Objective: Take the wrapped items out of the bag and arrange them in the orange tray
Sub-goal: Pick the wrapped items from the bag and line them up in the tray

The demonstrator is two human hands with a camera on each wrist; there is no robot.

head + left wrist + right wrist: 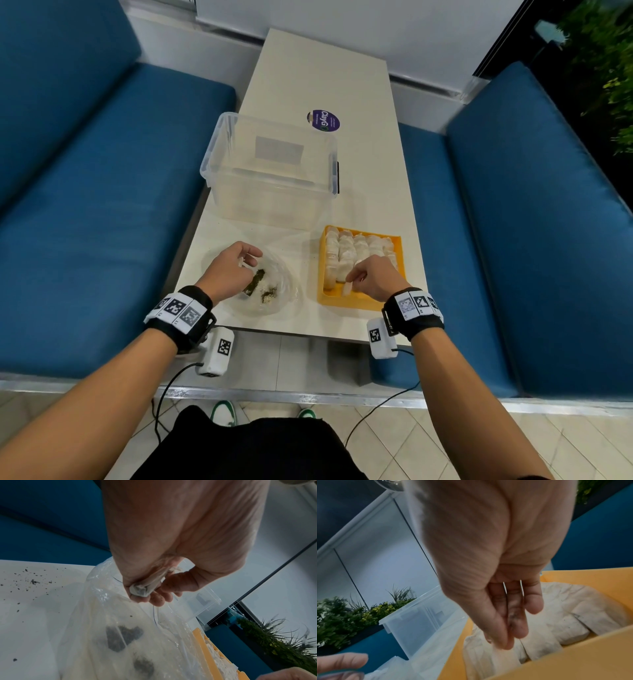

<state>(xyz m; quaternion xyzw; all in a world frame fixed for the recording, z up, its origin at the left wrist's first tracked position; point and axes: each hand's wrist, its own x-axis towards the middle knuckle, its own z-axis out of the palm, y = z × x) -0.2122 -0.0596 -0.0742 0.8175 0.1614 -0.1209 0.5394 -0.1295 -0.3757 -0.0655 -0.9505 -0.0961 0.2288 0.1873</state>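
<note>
Wrapped items (356,255) packed in rows in orange tray (397,241), right hand (371,277) fingers pinching one wrapped item (347,288) at tray's 7 o'clock; left hand (230,270) fingers curled on another (142,588) over bag (274,291) on worktop (322,85)

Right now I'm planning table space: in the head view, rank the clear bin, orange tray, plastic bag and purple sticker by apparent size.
1. Clear bin, largest.
2. Orange tray and plastic bag: look alike, and the bag's clear edges are hard to trace, so unranked.
3. Purple sticker, smallest.
</note>
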